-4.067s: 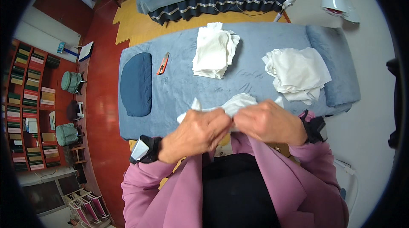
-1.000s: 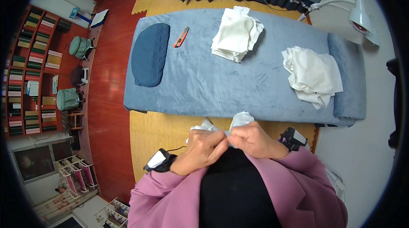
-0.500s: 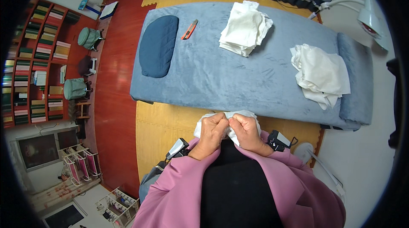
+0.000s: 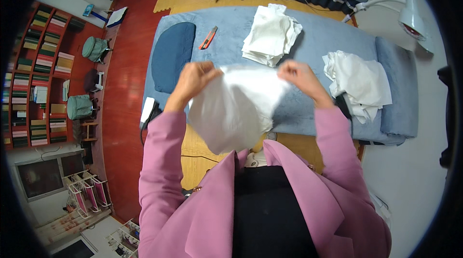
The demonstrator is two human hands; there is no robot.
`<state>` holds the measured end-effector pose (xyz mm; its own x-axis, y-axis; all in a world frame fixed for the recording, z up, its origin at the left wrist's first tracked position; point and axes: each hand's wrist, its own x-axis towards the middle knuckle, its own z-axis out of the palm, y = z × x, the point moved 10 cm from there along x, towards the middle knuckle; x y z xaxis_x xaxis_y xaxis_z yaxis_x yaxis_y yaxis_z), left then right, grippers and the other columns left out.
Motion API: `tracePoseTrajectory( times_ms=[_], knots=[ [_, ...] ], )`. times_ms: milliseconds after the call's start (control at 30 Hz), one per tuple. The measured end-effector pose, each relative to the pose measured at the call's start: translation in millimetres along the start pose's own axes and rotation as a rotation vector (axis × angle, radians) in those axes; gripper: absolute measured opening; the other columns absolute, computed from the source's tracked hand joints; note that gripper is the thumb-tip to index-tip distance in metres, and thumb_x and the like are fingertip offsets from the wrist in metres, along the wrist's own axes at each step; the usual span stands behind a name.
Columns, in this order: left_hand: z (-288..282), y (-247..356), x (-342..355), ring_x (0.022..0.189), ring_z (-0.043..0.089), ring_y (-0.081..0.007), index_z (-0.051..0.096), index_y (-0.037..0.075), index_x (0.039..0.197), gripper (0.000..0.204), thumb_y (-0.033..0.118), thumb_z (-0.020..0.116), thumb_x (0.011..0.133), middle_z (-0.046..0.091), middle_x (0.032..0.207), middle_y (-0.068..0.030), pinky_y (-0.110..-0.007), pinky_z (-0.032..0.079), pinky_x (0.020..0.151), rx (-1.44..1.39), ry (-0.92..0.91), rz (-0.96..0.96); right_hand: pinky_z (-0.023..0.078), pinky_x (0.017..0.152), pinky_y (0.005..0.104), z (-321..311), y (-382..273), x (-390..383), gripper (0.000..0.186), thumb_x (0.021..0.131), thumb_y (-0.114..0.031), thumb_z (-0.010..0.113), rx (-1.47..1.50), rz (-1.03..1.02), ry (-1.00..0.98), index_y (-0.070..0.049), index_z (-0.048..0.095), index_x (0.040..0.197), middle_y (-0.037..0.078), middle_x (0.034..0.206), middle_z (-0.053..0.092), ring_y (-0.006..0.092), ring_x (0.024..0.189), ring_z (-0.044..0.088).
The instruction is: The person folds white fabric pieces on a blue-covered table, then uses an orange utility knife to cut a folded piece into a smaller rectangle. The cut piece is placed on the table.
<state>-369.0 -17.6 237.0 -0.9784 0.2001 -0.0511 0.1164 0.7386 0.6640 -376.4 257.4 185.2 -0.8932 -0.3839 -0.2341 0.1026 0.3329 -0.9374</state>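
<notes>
Across the bed's (image 4: 313, 41) near edge, the white cloth (image 4: 236, 106) now hangs opened out rather than bunched under touching fists, left hand (image 4: 194, 79) and right hand (image 4: 305, 78) well apart, each pinching its upper edge, leaving its face exposed.

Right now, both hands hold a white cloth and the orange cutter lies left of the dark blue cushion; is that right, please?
Not quite: the head view shows the orange cutter lying right of the dark blue cushion. The left hand and right hand do hold a white cloth.
</notes>
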Motion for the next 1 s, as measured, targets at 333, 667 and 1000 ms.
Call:
tracePoseTrajectory(
  times_ms=[333, 667, 1000],
  knots=[
    [75.5, -111.6, -47.1, 0.092, 0.056, -0.0303, 0.063, 0.009, 0.101, 0.029, 0.007, 0.07, 0.072, 0.061, 0.096, -0.0104, -0.043, 0.041, 0.075, 0.561, 0.387, 0.1, 0.053, 0.081, 0.0405, 87.4, 211.9, -30.2, 0.044, 0.081, -0.03, 0.075, -0.229, 0.328, 0.209, 0.001, 0.065, 0.109, 0.019, 0.103, 0.071, 0.0327, 0.095, 0.068],
    [280.4, -61.8, -120.2, 0.103, 0.052, -0.0287, 0.054, 0.005, 0.115, 0.056, 0.031, 0.079, 0.072, 0.054, 0.114, -0.01, -0.039, 0.042, 0.082, 0.151, -0.033, 0.031, 0.039, 0.055, 0.0217, 188.7, 348.0, -83.6, 0.019, 0.083, -0.023, 0.076, 0.588, 0.94, 0.262, -0.01, 0.062, 0.088, -0.002, 0.076, 0.059, 0.0067, 0.068, 0.054],
    [259.5, -47.8, -107.5, 0.082, 0.058, -0.032, 0.062, 0.004, 0.092, 0.02, 0.006, 0.073, 0.075, 0.06, 0.086, -0.0123, -0.042, 0.047, 0.073, -0.108, 0.091, 0.056, 0.047, 0.07, 0.0208, 148.9, 233.1, -63.0, 0.024, 0.088, -0.012, 0.071, 0.792, 0.59, 0.181, -0.002, 0.066, 0.109, 0.0, 0.091, 0.067, 0.0067, 0.078, 0.058]
  ],
)
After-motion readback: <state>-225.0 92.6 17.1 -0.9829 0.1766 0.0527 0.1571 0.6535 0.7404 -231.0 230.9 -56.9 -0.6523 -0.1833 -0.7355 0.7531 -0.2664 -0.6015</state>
